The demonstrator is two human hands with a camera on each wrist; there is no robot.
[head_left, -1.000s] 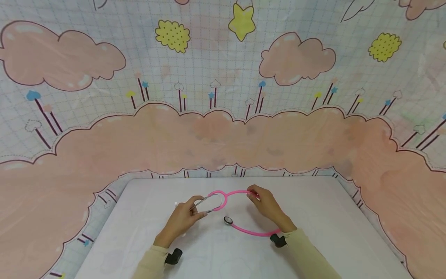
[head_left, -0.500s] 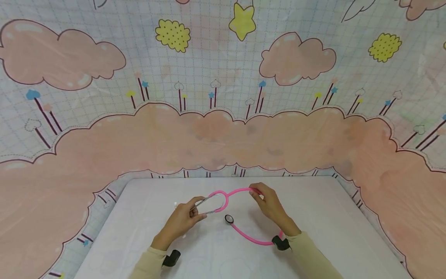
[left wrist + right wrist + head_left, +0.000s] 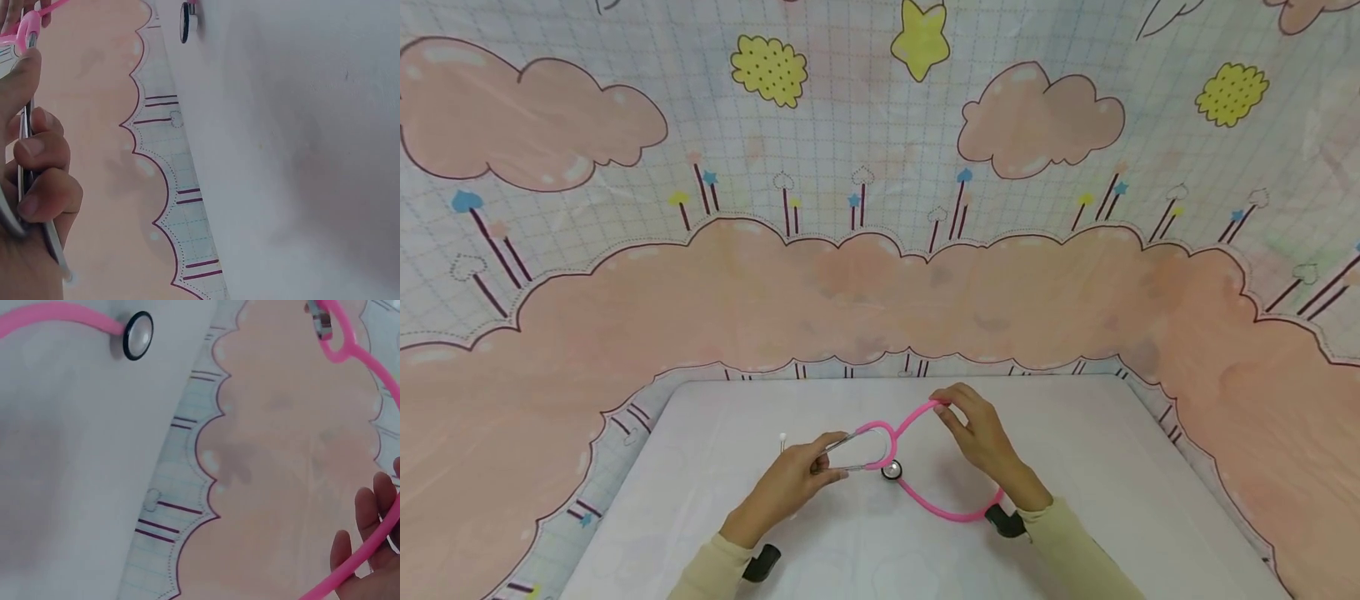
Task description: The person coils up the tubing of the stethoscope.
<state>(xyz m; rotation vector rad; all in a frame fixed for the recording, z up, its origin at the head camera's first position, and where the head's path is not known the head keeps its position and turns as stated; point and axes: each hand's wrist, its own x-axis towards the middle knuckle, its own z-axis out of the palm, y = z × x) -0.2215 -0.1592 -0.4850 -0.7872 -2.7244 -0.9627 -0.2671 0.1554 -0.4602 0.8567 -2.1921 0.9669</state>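
A pink stethoscope (image 3: pixel 955 517) is stretched between my two hands over the white table. My left hand (image 3: pixel 784 486) grips its metal ear tubes (image 3: pixel 55 244), fingers curled round them in the left wrist view; one pale ear tip (image 3: pixel 783 437) sticks up behind the hand. My right hand (image 3: pixel 983 433) holds the pink tubing partway along, higher than the left; in the right wrist view the tubing crosses in front of its fingers (image 3: pixel 367 509). From there the tubing loops down, and the round black-rimmed chest piece (image 3: pixel 139 335) faces up near the table, just below the pink fork.
The white tabletop (image 3: pixel 1075 467) spreads under both hands. Behind it hangs a cloth (image 3: pixel 865 308) printed with clouds and stars, which also runs down both sides. A black wrist camera (image 3: pixel 1004 521) sits beside the right sleeve, another (image 3: pixel 762 563) beside the left.
The left hand has shifted slightly down, and the pink fork has dropped close to the chest piece. The right hand has risen a little, bending the tubing upward. Both grips stay the same.
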